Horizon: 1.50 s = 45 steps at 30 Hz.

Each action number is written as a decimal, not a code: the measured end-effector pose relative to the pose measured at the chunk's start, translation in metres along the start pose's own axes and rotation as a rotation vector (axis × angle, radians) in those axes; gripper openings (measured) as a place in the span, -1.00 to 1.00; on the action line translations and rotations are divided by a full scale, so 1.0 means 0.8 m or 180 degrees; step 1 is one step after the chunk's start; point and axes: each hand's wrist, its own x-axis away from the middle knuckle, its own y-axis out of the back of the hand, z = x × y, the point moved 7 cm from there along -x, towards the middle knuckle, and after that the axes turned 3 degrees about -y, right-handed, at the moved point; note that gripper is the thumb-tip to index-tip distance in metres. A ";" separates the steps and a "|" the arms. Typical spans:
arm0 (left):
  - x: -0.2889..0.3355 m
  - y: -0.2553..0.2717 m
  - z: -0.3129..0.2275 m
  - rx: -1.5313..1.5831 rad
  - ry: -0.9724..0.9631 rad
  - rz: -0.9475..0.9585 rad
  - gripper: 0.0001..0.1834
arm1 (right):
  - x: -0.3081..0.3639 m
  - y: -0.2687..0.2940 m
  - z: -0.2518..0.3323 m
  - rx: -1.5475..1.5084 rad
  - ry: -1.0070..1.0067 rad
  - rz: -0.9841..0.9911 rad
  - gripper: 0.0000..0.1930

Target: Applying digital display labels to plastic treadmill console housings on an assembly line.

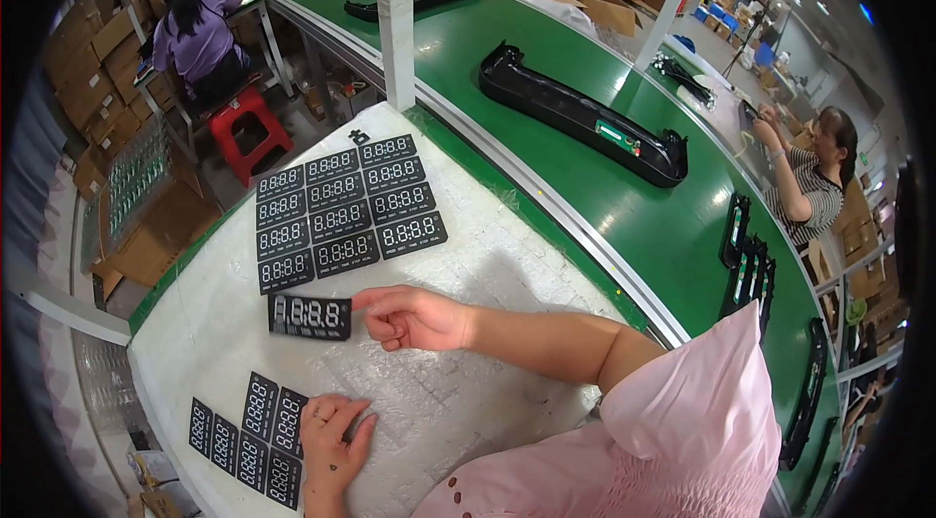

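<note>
My right hand [414, 317] is closed, thumb and index finger pinching the right edge of a black digital display panel [310, 319] with white segment digits. That panel is slightly blurred, just below a block of similar panels [336, 188] laid in rows on the white foam work surface [409, 401]. Lower down, my left hand [333, 435] lies with its thumb apart from the fingers. Its fingertips rest at the right side of a second, smaller group of panels [255, 440], partly covering the nearest one. I cannot tell whether it presses on any panel.
A green conveyor [546, 50] runs past on the right, carrying long black housings [583, 118]. A white post [395, 20] rises beyond the foam. A person in purple [200, 30] sits near a red stool [249, 128]; another in stripes [814, 177] works across the belt. Cartons [107, 99] stand left.
</note>
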 end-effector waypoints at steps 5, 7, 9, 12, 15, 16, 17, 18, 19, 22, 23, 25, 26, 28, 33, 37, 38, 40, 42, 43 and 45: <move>-0.004 0.000 0.000 -0.0041 -0.0031 0.0006 -0.76 | 0.000 -0.001 0.003 -0.0059 0.0046 -0.0085 -0.69; -0.004 0.001 0.004 -0.0014 -0.0070 0.0018 -0.75 | -0.004 0.001 0.002 -0.0097 0.0084 -0.0185 -0.72; -0.003 0.001 0.003 -0.0025 -0.0046 0.0006 -0.75 | -0.006 0.003 0.000 0.0009 0.0005 0.0002 -0.72; -0.002 0.001 0.000 -0.0067 -0.0044 -0.0007 -0.76 | -0.004 0.004 -0.003 -0.0085 -0.0014 -0.0020 -0.67; -0.002 0.000 -0.010 -0.0157 -0.0149 0.0006 -0.76 | 0.004 0.000 -0.001 -0.0125 0.0047 -0.0040 -0.68; -0.001 -0.001 -0.016 -0.0193 -0.0239 0.0015 -0.76 | 0.007 -0.002 -0.001 -0.0145 0.0019 -0.0005 -0.68; 0.000 0.004 -0.018 -0.0236 -0.0196 0.0021 -0.76 | 0.007 -0.004 0.000 -0.0212 0.0033 -0.0065 -0.68; 0.001 0.011 -0.029 -0.0182 -0.0389 -0.0084 -0.76 | 0.007 -0.004 0.000 -0.0284 0.0032 -0.0124 -0.68; 0.002 0.016 -0.039 -0.0126 -0.0566 -0.0189 -0.75 | 0.005 0.001 -0.003 -0.0355 0.0036 -0.0111 -0.67; -0.036 0.066 -0.115 -0.0130 -0.1247 -0.0476 -0.73 | -0.002 0.019 -0.003 -0.0305 0.0056 -0.0318 -0.65; -0.046 0.086 -0.145 -0.0011 -0.1406 -0.0644 -0.78 | -0.005 0.019 -0.004 -0.0327 0.0038 -0.0329 -0.64; -0.062 0.126 -0.196 0.0207 -0.1725 -0.0881 -0.81 | -0.016 0.022 0.004 -0.0240 0.0120 -0.0292 -0.62; -0.070 0.135 -0.220 0.0089 -0.1958 -0.0955 -0.81 | -0.017 0.021 0.004 -0.0169 0.0202 -0.0251 -0.61; -0.046 0.129 -0.229 0.0356 -0.1612 -0.0940 -0.81 | 0.002 0.011 0.037 -0.0185 0.0395 -0.0384 -0.53; -0.033 0.097 -0.189 0.0561 -0.1180 -0.0865 -0.82 | -0.039 0.020 0.014 -0.0172 0.0107 -0.0176 -0.52; -0.048 0.066 -0.170 0.0750 -0.1136 -0.0887 -0.82 | -0.032 0.038 0.007 -0.0181 0.0046 -0.0166 -0.53; -0.079 0.054 -0.180 0.0689 -0.0997 -0.0931 -0.82 | -0.034 0.030 0.001 -0.0207 -0.0116 -0.0087 -0.53; -0.111 0.033 -0.203 0.0939 -0.1095 -0.0847 -0.82 | -0.007 0.049 0.050 -0.0241 0.0286 -0.0116 -0.55; -0.111 0.031 -0.199 0.0884 -0.0906 -0.0744 -0.83 | -0.023 0.035 0.050 -0.0270 0.0244 0.0097 -0.57; -0.112 0.032 -0.200 0.0889 -0.0906 -0.0722 -0.83 | -0.022 0.034 0.051 -0.0232 0.0207 0.0117 -0.57; -0.112 0.029 -0.195 0.0913 -0.0973 -0.0672 -0.83 | -0.020 0.031 0.045 -0.0180 0.0223 0.0136 -0.56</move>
